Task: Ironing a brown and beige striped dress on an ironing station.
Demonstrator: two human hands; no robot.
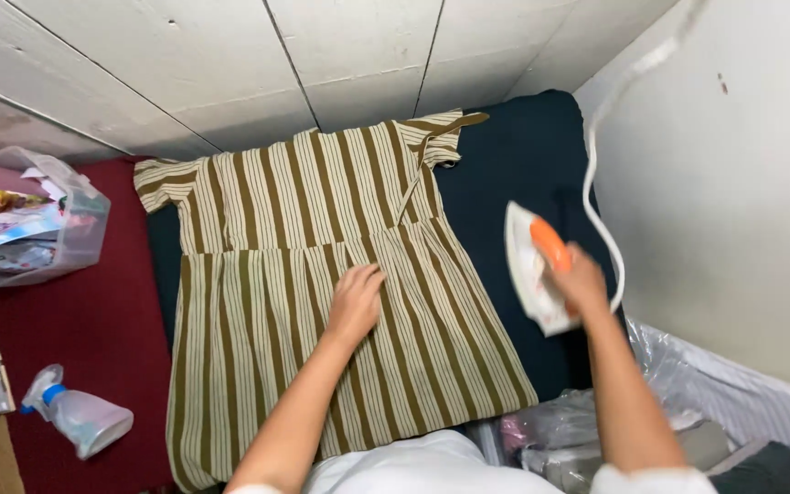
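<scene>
A cream dress with olive-brown stripes (267, 229) lies spread flat on a dark navy pad (523, 165) on the floor. My left hand (355, 300) rests palm down on the skirt part, fingers slightly apart, pressing the cloth. My right hand (580, 280) grips the orange handle of a white electric iron (530, 267), tilted up on its side above the pad, just right of the dress. The iron's white cord (596, 174) loops up toward the upper right along the wall.
A spray bottle (80, 416) with a blue and white nozzle lies on the red mat (93, 320) at lower left. A clear plastic bin (34, 224) of packets stands at left. Crumpled plastic bags (678, 384) lie at lower right beside the white wall.
</scene>
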